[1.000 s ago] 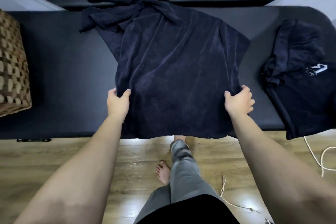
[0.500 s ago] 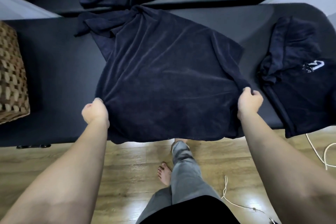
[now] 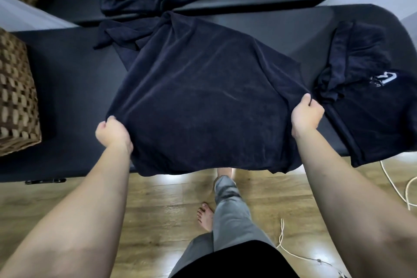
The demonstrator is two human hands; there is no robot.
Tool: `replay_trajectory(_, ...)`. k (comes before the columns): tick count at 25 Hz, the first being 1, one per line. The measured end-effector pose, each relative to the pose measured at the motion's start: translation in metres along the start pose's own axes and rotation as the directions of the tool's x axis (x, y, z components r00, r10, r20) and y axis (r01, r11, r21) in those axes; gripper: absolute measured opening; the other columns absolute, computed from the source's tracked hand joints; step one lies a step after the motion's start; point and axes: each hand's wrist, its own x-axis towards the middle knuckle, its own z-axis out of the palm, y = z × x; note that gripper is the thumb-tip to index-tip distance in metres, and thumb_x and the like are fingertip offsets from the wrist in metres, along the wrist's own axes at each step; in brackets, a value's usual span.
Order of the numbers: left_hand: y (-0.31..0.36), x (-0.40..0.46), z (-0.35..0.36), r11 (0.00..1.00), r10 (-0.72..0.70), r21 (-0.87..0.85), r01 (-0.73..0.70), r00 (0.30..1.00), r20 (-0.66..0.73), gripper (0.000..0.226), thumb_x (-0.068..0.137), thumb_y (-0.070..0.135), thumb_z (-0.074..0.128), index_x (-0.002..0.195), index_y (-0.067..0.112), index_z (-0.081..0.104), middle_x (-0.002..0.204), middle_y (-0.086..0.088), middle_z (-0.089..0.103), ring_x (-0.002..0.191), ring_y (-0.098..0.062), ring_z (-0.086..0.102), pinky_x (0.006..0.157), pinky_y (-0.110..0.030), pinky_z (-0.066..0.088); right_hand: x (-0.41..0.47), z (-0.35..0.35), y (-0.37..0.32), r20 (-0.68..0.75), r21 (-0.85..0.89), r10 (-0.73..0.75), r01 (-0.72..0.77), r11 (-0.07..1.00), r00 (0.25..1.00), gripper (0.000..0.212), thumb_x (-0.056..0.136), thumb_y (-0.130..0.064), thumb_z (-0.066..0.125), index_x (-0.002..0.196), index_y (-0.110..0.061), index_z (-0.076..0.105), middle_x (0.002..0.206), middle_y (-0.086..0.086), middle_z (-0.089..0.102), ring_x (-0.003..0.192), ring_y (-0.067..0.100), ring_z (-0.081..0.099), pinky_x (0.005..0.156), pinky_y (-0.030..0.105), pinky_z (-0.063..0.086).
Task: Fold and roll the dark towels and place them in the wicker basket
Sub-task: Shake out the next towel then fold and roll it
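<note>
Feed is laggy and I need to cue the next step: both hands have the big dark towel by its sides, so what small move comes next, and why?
Probably draw the towel back toward the body and lay it flat. The left hand and right hand grip its side edges, but its far end is bunched on the table and its near edge hangs over the floor, so it is not yet square enough to fold.

Black padded table (image 3: 67, 88); wooden floor (image 3: 158, 205); white cable (image 3: 392, 185) at right; grey trouser leg (image 3: 230, 212).
</note>
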Motion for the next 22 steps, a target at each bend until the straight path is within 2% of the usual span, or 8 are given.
replay_trajectory(3, -0.007, 0.000, -0.003, 0.962, -0.159, 0.251, 0.104, 0.965, 0.211, 0.036, 0.085, 0.044, 0.072, 0.109, 0.019, 0.063, 0.107, 0.000, 0.069, 0.095, -0.023, 0.066, 0.091, -0.037, 0.054, -0.003, -0.002, 0.005, 0.060, -0.142, -0.040, 0.048, 0.989, 0.997, 0.047, 0.105, -0.034, 0.042, 0.062, -0.014, 0.034, 0.064, 0.002, 0.041, 0.064, 0.024, 0.041, 0.070, 0.035, 0.038)
replay_trajectory(5, -0.011, -0.006, 0.002, 0.915, -0.156, 0.401, 0.039, 0.952, 0.262, 0.033, 0.088, 0.047, 0.071, 0.100, 0.016, 0.065, 0.109, 0.000, 0.068, 0.097, -0.024, 0.065, 0.095, -0.039, 0.054, -0.008, -0.004, 0.001, 0.058, -0.145, -0.077, 0.085, 0.986, 0.995, 0.045, 0.106, -0.034, 0.039, 0.069, -0.010, 0.046, 0.074, 0.010, 0.055, 0.072, 0.030, 0.050, 0.076, 0.039, 0.042)
replay_trajectory(8, 0.005, -0.012, 0.001, 0.980, 0.006, 0.196, -0.030, 0.993, 0.122, 0.029, 0.099, 0.033, 0.060, 0.075, 0.016, 0.056, 0.097, 0.001, 0.063, 0.090, -0.020, 0.055, 0.084, -0.031, 0.048, -0.003, -0.007, -0.010, -0.132, 0.005, -0.071, 0.072, 0.997, 0.989, 0.048, 0.108, -0.034, 0.033, 0.106, 0.003, 0.063, 0.116, 0.021, 0.065, 0.106, 0.036, 0.060, 0.090, 0.038, 0.044)
replay_trajectory(10, 0.018, 0.000, -0.006, 0.998, 0.038, 0.057, -0.041, 0.998, 0.046, 0.026, 0.096, 0.027, 0.061, 0.072, 0.017, 0.056, 0.084, 0.004, 0.061, 0.085, -0.019, 0.054, 0.075, -0.028, 0.045, 0.006, -0.013, -0.016, -0.073, 0.093, 0.010, -0.003, 0.996, 0.997, 0.047, 0.105, -0.039, 0.041, 0.115, 0.003, 0.061, 0.120, 0.016, 0.063, 0.115, 0.036, 0.060, 0.090, 0.034, 0.045)
replay_trajectory(12, 0.023, 0.003, -0.012, 0.995, -0.038, 0.094, 0.027, 0.992, 0.117, 0.021, 0.086, 0.036, 0.070, 0.092, 0.017, 0.065, 0.089, 0.003, 0.065, 0.085, -0.020, 0.062, 0.077, -0.031, 0.053, 0.007, -0.021, -0.013, 0.192, 0.031, 0.101, -0.109, 0.994, 0.976, 0.067, 0.088, -0.054, 0.067, 0.127, 0.000, 0.059, 0.121, 0.008, 0.062, 0.114, 0.030, 0.063, 0.094, 0.032, 0.048)
replay_trajectory(15, 0.011, 0.004, -0.015, 0.893, -0.193, 0.447, 0.049, 0.940, 0.282, 0.050, 0.087, 0.049, 0.072, 0.119, 0.010, 0.067, 0.111, -0.004, 0.070, 0.097, -0.026, 0.069, 0.090, -0.044, 0.058, 0.000, -0.027, 0.008, 0.484, -0.366, 0.244, -0.058, 0.929, 0.840, 0.081, 0.065, -0.056, 0.089, 0.122, -0.003, 0.066, 0.110, 0.007, 0.072, 0.096, 0.029, 0.070, 0.092, 0.039, 0.056)
replay_trajectory(19, 0.006, 0.000, -0.017, 0.901, -0.087, 0.433, -0.016, 0.972, 0.218, 0.049, 0.102, 0.043, 0.051, 0.131, 0.005, 0.057, 0.130, -0.003, 0.062, 0.113, -0.027, 0.062, 0.099, -0.039, 0.052, -0.008, -0.027, 0.018, 0.468, -0.464, 0.147, 0.100, 0.880, 0.871, 0.064, 0.097, -0.050, 0.060, 0.134, 0.001, 0.056, 0.135, 0.015, 0.061, 0.119, 0.035, 0.060, 0.098, 0.040, 0.047)
replay_trajectory(22, 0.014, 0.011, -0.031, 0.924, 0.038, 0.376, -0.061, 0.997, 0.068, 0.049, 0.106, 0.036, 0.041, 0.138, 0.000, 0.052, 0.135, -0.008, 0.059, 0.121, -0.028, 0.058, 0.105, -0.036, 0.047, -0.002, -0.042, 0.003, 0.331, -0.267, -0.034, 0.128, 0.955, 0.943, 0.050, 0.101, -0.047, 0.053, 0.109, 0.002, 0.062, 0.120, 0.019, 0.064, 0.114, 0.034, 0.060, 0.089, 0.036, 0.042)
